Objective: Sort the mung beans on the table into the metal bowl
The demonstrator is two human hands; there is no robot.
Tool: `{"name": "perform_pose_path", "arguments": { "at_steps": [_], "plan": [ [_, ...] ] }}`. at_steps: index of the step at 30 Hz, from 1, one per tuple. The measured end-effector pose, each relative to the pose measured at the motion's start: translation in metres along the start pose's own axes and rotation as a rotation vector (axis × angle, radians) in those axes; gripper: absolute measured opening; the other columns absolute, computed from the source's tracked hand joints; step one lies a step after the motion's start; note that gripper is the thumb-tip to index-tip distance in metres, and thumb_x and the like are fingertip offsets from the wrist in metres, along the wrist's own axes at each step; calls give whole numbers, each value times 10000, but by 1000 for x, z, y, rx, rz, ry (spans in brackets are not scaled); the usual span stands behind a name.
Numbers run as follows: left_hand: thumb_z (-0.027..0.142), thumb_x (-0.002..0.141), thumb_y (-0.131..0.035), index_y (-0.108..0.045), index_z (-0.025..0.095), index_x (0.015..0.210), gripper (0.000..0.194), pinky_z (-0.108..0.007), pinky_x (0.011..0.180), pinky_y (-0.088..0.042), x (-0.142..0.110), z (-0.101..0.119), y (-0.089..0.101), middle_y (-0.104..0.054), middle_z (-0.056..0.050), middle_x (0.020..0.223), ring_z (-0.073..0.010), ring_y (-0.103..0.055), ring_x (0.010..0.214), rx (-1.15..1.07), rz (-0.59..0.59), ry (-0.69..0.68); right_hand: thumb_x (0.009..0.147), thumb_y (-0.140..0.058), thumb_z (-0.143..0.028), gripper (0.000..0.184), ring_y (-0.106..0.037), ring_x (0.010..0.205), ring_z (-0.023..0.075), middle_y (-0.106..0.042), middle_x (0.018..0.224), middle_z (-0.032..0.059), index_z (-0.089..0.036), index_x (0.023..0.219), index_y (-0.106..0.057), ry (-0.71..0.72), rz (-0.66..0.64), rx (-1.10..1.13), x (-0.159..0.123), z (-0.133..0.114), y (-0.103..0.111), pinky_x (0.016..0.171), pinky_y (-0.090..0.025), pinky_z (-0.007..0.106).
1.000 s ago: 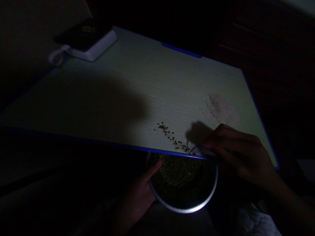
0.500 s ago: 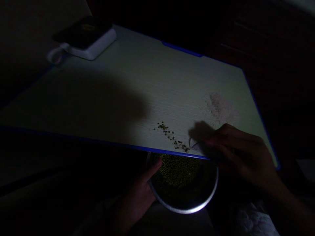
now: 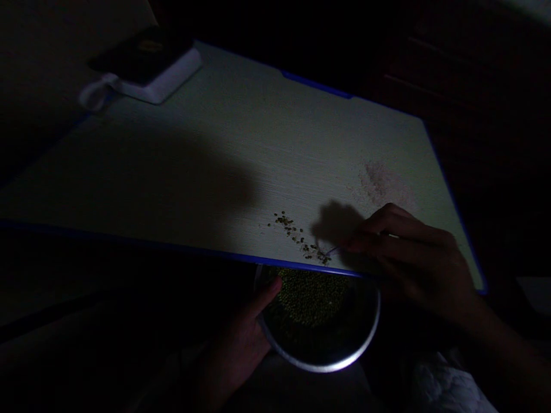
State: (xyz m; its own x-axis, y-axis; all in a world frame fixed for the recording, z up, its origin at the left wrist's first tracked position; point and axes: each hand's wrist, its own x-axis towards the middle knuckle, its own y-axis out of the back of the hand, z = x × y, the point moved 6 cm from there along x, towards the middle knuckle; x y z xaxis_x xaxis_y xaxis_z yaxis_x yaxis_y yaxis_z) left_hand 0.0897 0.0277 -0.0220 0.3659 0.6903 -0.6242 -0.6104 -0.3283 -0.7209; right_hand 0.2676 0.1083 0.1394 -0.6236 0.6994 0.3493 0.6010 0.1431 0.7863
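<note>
My left hand (image 3: pixel 249 332) grips the side of a round metal bowl (image 3: pixel 338 365), its thumb over the rim. Small green beans (image 3: pixel 314 301), like mung beans, lie inside the bowl, which sits just below the near edge of a pale board (image 3: pixel 267 143) with blue trim. A loose trail of the same beans (image 3: pixel 295 232) lies on the board near that edge. My right hand (image 3: pixel 417 258) is closed, pinching a thin pale piece (image 3: pixel 333 250) whose kind I cannot make out. Its tip is at the near end of the bean trail.
A heap of pale grains (image 3: pixel 385 186) lies on the board's right side. At the far left corner rests a white block-like object (image 3: pixel 176 77) with a dark top and a looped strap (image 3: pixel 93 94). Quilted white fabric (image 3: pixel 450 387) shows at lower right. The surroundings are very dark.
My right hand has shifted slightly left and up, bringing the thin piece to the beans. The bowl and my left hand look nearly unmoved.
</note>
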Motion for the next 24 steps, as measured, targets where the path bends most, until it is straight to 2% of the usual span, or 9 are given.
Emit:
{"name": "perform_pose_path", "arguments": {
  "at_steps": [4,7,11,14,18,24],
  "plan": [
    [346,870,-806,-852,320,1056,194,-525,1235,-407,-8,6,-7,-838,-30,1244,-376,-566,1441,9,-16,-36,996,-572,-80,276,-649,930,197,-732,1017,82,-205,1158,-758,22,-23,-21,2,-1,2,769,-531,353],
    [290,870,-801,-843,331,1099,237,-523,1226,-420,-12,11,-10,-820,-25,1292,-378,-550,1455,33,-39,-101,982,-578,-60,298,-656,930,197,-738,1001,67,-234,1143,-759,-5,-26,-34,-3,0,5,752,-536,346],
    [349,860,-811,-850,315,1073,220,-535,1226,-414,-7,10,-10,-833,-58,1255,-394,-516,1479,28,-52,-92,965,-579,-39,311,-654,928,204,-734,972,67,-236,1132,-753,-33,-18,-25,-13,4,8,729,-547,348],
    [366,859,-814,-860,327,1035,186,-514,1240,-395,-3,9,-8,-839,-43,1239,-381,-509,1486,43,-37,-69,963,-573,-28,307,-653,927,204,-733,962,71,-227,1119,-748,-49,-3,-24,-18,7,9,716,-551,346],
    [402,877,-797,-861,326,1062,211,-540,1247,-379,-4,9,-10,-852,-32,1201,-380,-513,1481,39,-40,-48,970,-594,-46,264,-651,902,194,-723,942,78,-203,1111,-753,-70,6,-32,-18,8,8,687,-544,326],
    [412,863,-809,-852,334,1097,251,-528,1251,-370,-4,9,-9,-826,-31,1275,-379,-459,1517,61,-50,-100,978,-610,-79,229,-654,872,181,-729,937,76,-190,1114,-757,-66,5,2,-17,6,5,686,-538,316]
  ]
}}
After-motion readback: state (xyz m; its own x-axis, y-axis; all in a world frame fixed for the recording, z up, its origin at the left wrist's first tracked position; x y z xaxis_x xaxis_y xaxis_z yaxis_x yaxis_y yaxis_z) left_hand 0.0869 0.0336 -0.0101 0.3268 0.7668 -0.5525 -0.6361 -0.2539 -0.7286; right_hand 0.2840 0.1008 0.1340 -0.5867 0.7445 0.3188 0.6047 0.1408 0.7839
